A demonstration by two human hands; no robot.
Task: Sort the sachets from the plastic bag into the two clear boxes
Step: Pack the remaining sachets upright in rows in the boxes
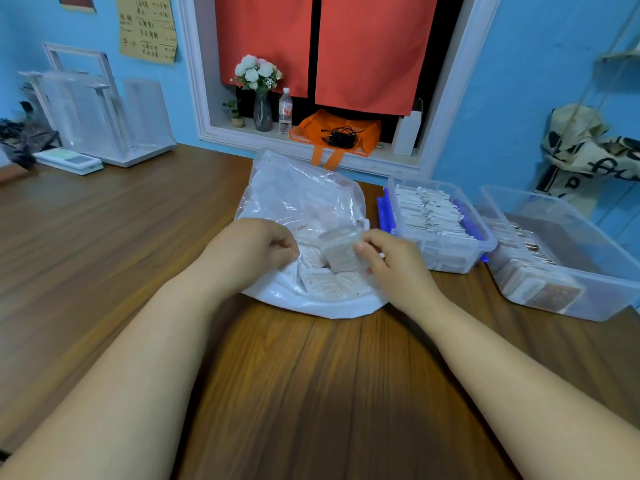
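Right hand pinches a small stack of pale speckled sachets at the mouth of the crumpled clear plastic bag. Left hand, fingers curled, grips the bag's rim. Risks: the loose pinch could shed sachets onto the brown wooden surface; look-alike packs could be mis-sorted between the blue-latched clear box and the larger clear box.

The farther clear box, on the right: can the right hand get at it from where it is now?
Probably yes. The right hand, holding sachets at the bag, would only need to pass over the low nearer box; the farther box has no lid.
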